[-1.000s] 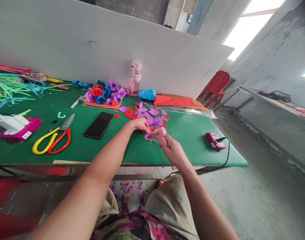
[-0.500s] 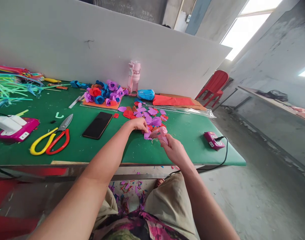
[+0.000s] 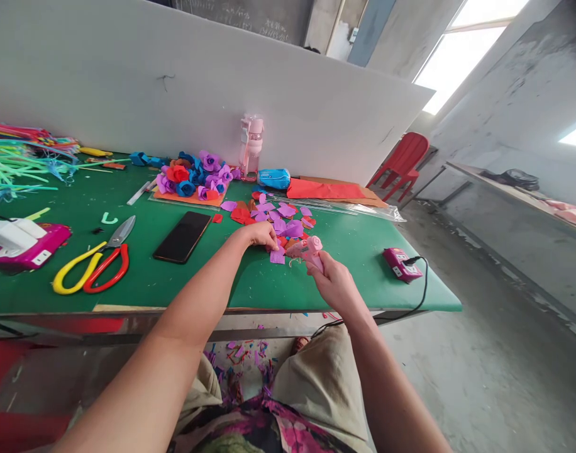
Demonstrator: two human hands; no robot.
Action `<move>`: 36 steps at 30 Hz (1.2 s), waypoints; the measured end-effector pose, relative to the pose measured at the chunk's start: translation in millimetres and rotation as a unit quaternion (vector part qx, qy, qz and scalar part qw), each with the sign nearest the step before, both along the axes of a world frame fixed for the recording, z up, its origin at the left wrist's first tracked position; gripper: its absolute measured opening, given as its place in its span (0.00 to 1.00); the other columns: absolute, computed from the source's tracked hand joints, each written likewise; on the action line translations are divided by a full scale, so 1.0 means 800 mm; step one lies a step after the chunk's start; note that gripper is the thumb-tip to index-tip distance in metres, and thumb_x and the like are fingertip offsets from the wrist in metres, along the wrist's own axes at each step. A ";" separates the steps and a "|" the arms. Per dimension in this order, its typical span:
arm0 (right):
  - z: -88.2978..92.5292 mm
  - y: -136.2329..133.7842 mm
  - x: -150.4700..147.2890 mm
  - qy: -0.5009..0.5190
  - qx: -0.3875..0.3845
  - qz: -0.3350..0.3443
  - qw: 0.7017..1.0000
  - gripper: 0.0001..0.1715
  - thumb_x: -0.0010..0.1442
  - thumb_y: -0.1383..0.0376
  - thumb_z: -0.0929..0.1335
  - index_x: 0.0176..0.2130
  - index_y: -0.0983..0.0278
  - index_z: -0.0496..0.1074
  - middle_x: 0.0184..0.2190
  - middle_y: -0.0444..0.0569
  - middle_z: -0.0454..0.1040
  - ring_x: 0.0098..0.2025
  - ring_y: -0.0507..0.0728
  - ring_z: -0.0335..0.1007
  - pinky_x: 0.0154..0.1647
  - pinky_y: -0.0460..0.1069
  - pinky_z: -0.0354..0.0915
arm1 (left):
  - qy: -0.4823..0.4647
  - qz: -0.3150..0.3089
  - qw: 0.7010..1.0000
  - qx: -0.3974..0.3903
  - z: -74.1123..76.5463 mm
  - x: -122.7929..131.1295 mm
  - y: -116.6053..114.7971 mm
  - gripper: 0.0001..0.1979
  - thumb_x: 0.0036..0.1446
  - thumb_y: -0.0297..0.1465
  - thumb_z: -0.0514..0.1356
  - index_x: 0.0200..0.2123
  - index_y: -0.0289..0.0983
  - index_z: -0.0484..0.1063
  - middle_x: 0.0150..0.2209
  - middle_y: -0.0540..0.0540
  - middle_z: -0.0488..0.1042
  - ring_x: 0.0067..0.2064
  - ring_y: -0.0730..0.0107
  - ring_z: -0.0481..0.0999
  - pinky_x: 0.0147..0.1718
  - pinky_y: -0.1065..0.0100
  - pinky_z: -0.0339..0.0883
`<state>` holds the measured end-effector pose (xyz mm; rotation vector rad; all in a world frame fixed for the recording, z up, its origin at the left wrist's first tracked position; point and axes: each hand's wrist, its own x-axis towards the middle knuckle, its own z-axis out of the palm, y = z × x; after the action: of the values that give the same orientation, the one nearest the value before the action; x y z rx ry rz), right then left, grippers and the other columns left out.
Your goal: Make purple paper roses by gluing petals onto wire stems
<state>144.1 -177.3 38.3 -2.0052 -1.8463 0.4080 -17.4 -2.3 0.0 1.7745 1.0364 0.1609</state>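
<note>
My right hand (image 3: 331,277) is wrapped round the handle of a pink glue gun (image 3: 307,249), its nozzle pointing left. Close to the nozzle lies a purple paper petal (image 3: 277,255) on the green tabletop. My left hand (image 3: 263,235) is closed at the petal's upper left edge, its fingertips pinched; what they grip is small and partly hidden, and looks like the petal's edge. Just beyond both hands spreads a heap of loose purple and red petals (image 3: 279,211).
Finished paper flowers (image 3: 193,173) sit at the back, near a pink bottle (image 3: 251,148) and a blue pouch (image 3: 274,178). A phone (image 3: 183,236) and scissors (image 3: 99,258) lie to the left. At right, a power socket block (image 3: 402,265) has a cord hanging off the edge.
The glue gun in my right hand has drawn slightly right, away from the petal. My left hand stays at the petal's edge. The view has shifted a little.
</note>
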 end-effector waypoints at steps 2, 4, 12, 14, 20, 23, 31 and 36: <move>0.000 -0.001 -0.003 0.009 -0.001 0.015 1.000 0.11 0.61 0.58 0.58 0.33 0.61 0.62 0.27 0.47 0.71 0.27 0.54 0.62 0.26 0.45 0.49 | 0.000 0.000 1.000 0.006 -0.001 0.000 0.000 0.05 0.35 0.25 0.68 0.16 0.33 0.74 0.15 0.51 0.70 0.21 0.74 0.67 0.25 0.71 0.60; 0.000 0.000 -0.008 0.014 -0.005 0.028 0.999 0.10 0.61 0.59 0.58 0.33 0.61 0.62 0.28 0.47 0.72 0.27 0.54 0.63 0.26 0.45 0.49 | 0.000 -0.001 1.000 0.007 -0.001 0.000 0.000 0.05 0.36 0.24 0.67 0.16 0.33 0.74 0.14 0.51 0.70 0.21 0.74 0.67 0.25 0.71 0.60; -0.004 0.002 -0.014 -0.010 -0.025 0.029 0.999 0.09 0.61 0.60 0.58 0.35 0.61 0.63 0.28 0.47 0.72 0.27 0.54 0.62 0.26 0.45 0.48 | -0.001 -0.002 1.000 0.005 -0.001 0.001 0.001 0.04 0.36 0.24 0.66 0.16 0.33 0.73 0.13 0.51 0.69 0.21 0.74 0.67 0.24 0.72 0.60; -0.003 0.002 -0.012 -0.019 -0.027 0.024 0.999 0.09 0.61 0.60 0.58 0.34 0.61 0.63 0.27 0.47 0.71 0.26 0.54 0.61 0.26 0.45 0.48 | 0.003 -0.003 1.000 0.008 -0.001 0.001 0.001 0.04 0.36 0.24 0.66 0.16 0.33 0.73 0.14 0.51 0.69 0.21 0.75 0.67 0.24 0.73 0.59; 0.000 0.002 -0.006 -0.020 -0.035 0.018 0.999 0.09 0.60 0.60 0.59 0.35 0.61 0.63 0.27 0.47 0.71 0.27 0.54 0.63 0.26 0.45 0.48 | -0.001 -0.003 1.000 0.005 -0.003 0.001 0.003 0.04 0.36 0.24 0.66 0.16 0.33 0.73 0.14 0.51 0.70 0.21 0.75 0.67 0.23 0.73 0.60; 0.002 0.001 -0.004 -0.018 -0.042 0.014 0.999 0.09 0.60 0.60 0.59 0.35 0.62 0.63 0.28 0.47 0.72 0.28 0.54 0.63 0.26 0.45 0.48 | -0.006 -0.006 1.000 0.004 -0.004 0.000 0.004 0.04 0.35 0.24 0.66 0.16 0.34 0.73 0.15 0.51 0.70 0.21 0.75 0.68 0.24 0.73 0.61; 0.002 -0.002 -0.001 0.002 -0.011 0.003 1.000 0.11 0.60 0.58 0.59 0.34 0.62 0.64 0.28 0.47 0.72 0.27 0.54 0.63 0.26 0.45 0.50 | -0.006 -0.013 1.000 0.006 -0.004 -0.001 0.003 0.05 0.34 0.26 0.67 0.16 0.34 0.74 0.15 0.51 0.71 0.21 0.75 0.68 0.23 0.73 0.60; -0.005 0.003 -0.010 0.017 -0.008 0.034 0.999 0.10 0.61 0.60 0.59 0.35 0.62 0.64 0.31 0.48 0.74 0.29 0.54 0.65 0.27 0.45 0.51 | -0.007 -0.010 1.000 0.005 -0.005 -0.001 0.004 0.05 0.34 0.27 0.67 0.16 0.34 0.74 0.14 0.51 0.70 0.21 0.75 0.68 0.24 0.73 0.60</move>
<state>135.8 -174.9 34.6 -1.9388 -1.9002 0.4735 -17.8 0.7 -3.7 1.7891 1.0088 0.1657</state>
